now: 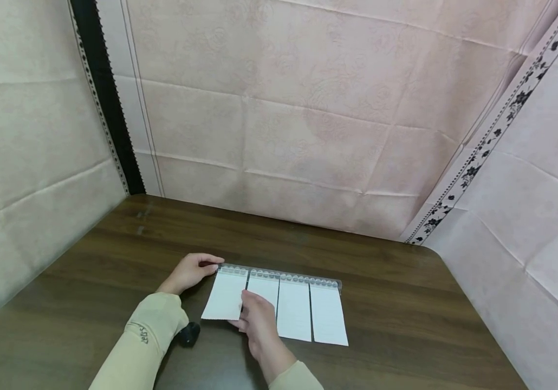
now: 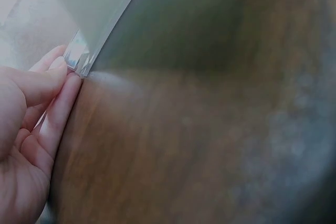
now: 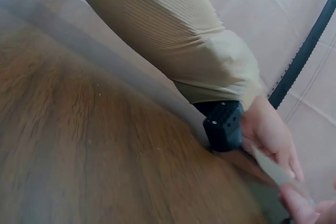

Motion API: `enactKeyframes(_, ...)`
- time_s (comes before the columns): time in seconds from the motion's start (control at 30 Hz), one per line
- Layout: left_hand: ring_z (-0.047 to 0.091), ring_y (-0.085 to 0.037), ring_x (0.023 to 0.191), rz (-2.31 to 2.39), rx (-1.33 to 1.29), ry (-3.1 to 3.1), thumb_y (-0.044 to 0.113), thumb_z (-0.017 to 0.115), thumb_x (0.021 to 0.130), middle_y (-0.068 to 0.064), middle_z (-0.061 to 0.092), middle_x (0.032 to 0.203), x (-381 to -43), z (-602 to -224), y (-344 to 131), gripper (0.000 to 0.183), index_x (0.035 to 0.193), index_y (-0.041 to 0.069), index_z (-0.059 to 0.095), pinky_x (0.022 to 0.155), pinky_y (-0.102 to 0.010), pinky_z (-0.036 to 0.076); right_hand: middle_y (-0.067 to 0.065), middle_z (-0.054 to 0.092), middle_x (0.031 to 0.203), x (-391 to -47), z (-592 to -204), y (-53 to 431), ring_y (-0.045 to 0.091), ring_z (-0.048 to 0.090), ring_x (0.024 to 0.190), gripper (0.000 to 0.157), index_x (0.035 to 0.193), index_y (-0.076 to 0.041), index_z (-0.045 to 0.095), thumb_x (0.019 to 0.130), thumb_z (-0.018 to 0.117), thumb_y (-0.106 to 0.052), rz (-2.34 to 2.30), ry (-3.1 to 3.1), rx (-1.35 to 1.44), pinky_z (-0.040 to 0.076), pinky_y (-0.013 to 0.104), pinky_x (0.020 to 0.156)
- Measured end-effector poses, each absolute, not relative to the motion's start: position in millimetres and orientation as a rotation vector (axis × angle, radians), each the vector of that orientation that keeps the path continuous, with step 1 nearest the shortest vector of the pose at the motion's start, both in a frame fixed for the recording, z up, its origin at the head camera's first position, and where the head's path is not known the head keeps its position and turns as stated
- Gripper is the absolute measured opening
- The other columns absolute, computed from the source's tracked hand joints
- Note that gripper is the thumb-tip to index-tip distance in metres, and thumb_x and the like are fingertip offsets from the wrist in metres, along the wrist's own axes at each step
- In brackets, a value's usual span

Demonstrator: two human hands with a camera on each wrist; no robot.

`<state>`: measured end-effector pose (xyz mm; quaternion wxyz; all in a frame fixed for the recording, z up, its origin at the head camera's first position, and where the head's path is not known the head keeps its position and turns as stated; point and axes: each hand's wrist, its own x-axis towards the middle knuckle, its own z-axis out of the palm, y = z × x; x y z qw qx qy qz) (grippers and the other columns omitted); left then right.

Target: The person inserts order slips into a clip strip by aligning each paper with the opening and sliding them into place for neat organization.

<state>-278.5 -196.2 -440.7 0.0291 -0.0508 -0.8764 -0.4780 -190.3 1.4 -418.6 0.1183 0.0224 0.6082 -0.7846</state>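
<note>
A clear plastic strip (image 1: 286, 277) with a row of ring-like shapes lies across the table, and several blank white paper cards (image 1: 294, 311) hang side by side from it toward me. My left hand (image 1: 191, 272) pinches the strip's left end between thumb and fingers; in the left wrist view that clear corner (image 2: 79, 56) shows at the fingertips. With my right hand (image 1: 261, 322) I pinch the lower right corner of the leftmost card (image 1: 225, 297), thumb on top and fingers beneath. This hand covers the lower part of the second card.
The brown wood-grain table (image 1: 406, 325) extends around the cards. Pale cloth walls (image 1: 308, 108) enclose it at the back and both sides. A black wrist camera (image 1: 188, 335) sits at my left cuff, close to the leftmost card.
</note>
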Motion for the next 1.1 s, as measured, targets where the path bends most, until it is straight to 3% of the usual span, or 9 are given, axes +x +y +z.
enactKeyframes(0.27, 0.052, -0.033, 0.113, -1.428, -0.179, -2.708, 0.010, 0.060, 0.091, -0.013, 0.063, 0.115, -281.4, -440.3, -197.8, 0.022, 0.111, 0.007, 0.069, 0.093, -0.050, 0.040, 0.036, 0.052, 0.114, -189.7, -413.0, 22.1, 0.041, 0.060, 0.096, 0.052, 0.132, 0.019, 0.027, 0.097, 0.042, -0.017, -2.254, 1.780, 0.081, 0.053, 0.040, 0.076)
enactKeyframes(0.7, 0.050, -0.034, 0.115, -1.469, -0.144, -2.700, 0.013, 0.061, 0.091, -0.013, 0.061, 0.118, -279.0, -437.5, -199.4, 0.024, 0.113, 0.008, 0.068, 0.096, -0.051, 0.038, 0.032, 0.055, 0.113, -202.4, -413.6, 39.2, 0.038, 0.060, 0.100, 0.052, 0.134, 0.016, 0.028, 0.098, 0.044, -0.019, -2.320, 1.726, 0.083, 0.051, 0.038, 0.082)
enactKeyframes(0.97, 0.059, -0.024, 0.105, -1.893, -0.077, -2.450, 0.007, 0.058, 0.092, -0.021, 0.055, 0.124, -275.7, -445.5, -201.9, 0.032, 0.123, -0.003, 0.058, 0.083, -0.027, 0.049, 0.032, 0.049, 0.121, -214.6, -416.6, 55.9, 0.039, 0.054, 0.109, 0.052, 0.137, 0.014, 0.028, 0.101, 0.039, -0.021, -2.329, 1.780, -0.009, 0.048, 0.038, 0.087)
enactKeyframes(1.1, 0.058, -0.025, 0.106, -1.902, -0.103, -2.395, 0.009, 0.056, 0.094, -0.022, 0.055, 0.123, -272.9, -447.3, -199.3, 0.033, 0.124, -0.004, 0.056, 0.082, -0.025, 0.049, 0.033, 0.048, 0.123, -220.1, -420.2, 68.8, 0.040, 0.053, 0.111, 0.050, 0.137, 0.014, 0.028, 0.101, 0.037, -0.020, -2.335, 1.844, -0.028, 0.046, 0.039, 0.090)
